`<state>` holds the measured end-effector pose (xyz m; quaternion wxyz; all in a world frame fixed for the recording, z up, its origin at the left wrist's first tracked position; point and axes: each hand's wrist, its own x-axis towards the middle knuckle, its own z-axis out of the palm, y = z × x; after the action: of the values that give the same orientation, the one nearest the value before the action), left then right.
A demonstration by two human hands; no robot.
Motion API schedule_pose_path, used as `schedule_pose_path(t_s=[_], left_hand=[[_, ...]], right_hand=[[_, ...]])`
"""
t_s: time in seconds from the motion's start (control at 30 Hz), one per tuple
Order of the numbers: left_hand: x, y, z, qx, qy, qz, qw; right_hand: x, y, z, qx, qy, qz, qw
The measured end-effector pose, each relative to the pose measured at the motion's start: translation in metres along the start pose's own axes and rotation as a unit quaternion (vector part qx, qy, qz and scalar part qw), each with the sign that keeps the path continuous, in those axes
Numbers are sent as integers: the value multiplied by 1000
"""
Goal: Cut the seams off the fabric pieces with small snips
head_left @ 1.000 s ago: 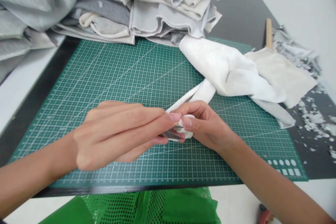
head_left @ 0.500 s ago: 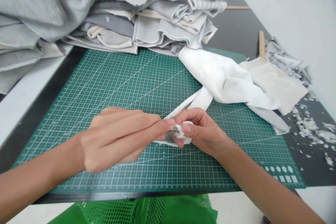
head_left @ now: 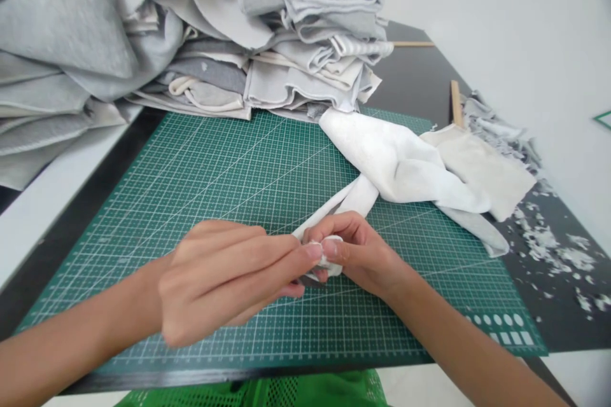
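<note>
My right hand (head_left: pixel 360 253) pinches a bunched end of the white fabric (head_left: pixel 360 196) between thumb and fingers. My left hand (head_left: pixel 238 280) is closed, its fingertips touching that bunched end. It grips a slim metal tool, whose tip showed a moment earlier; now the fingers hide nearly all of it, so its kind is unclear. From my hands the fabric runs as a narrow strip back to a wider folded part on the green cutting mat (head_left: pixel 229 178).
Tall stacks of grey and off-white folded cloth (head_left: pixel 305 82) stand at the back and left. A cream fabric piece (head_left: pixel 482 168) lies at the mat's right edge, near a wooden stick (head_left: pixel 456 103). White scraps (head_left: pixel 544 235) are scattered on the dark tabletop. Green mesh (head_left: pixel 281 391) shows below the table edge.
The view has tilted up slightly. My left fingertips have closed in against the bunched fabric, and the metal tip seen between them earlier is now covered. My right hand keeps its pinch.
</note>
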<state>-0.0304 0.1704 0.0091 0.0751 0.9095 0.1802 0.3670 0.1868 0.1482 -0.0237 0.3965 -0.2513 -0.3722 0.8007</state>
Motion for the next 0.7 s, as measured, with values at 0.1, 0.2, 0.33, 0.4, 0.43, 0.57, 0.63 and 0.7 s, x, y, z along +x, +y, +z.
schedule_pose_path(t_s=[0.1,0.2,0.33,0.4,0.43,0.57,0.63,0.7], left_hand=[[-4,-3,4,28,-16,54,998],[-7,-3,6,25,-27,39,999],[-10,-1,10,14,26,-3,1000],[-11,-3,11,31,14,5,999],[-12,-4,11,41,4,14,999],[-12,-9,11,42,4,50,998],[-11,-11,12,26,14,61,998],[-9,-12,13,25,17,66,997]], right_hand=[[0,1,1,-3,11,-3,1000],[0,1,1,2,4,-10,1000],[0,2,-1,6,-2,-8,1000],[0,2,-1,1,1,-6,1000],[0,2,-1,-1,4,-7,1000],[0,2,1,-1,17,-5,1000],[0,2,1,4,24,2,1000],[0,2,2,11,32,4,999]])
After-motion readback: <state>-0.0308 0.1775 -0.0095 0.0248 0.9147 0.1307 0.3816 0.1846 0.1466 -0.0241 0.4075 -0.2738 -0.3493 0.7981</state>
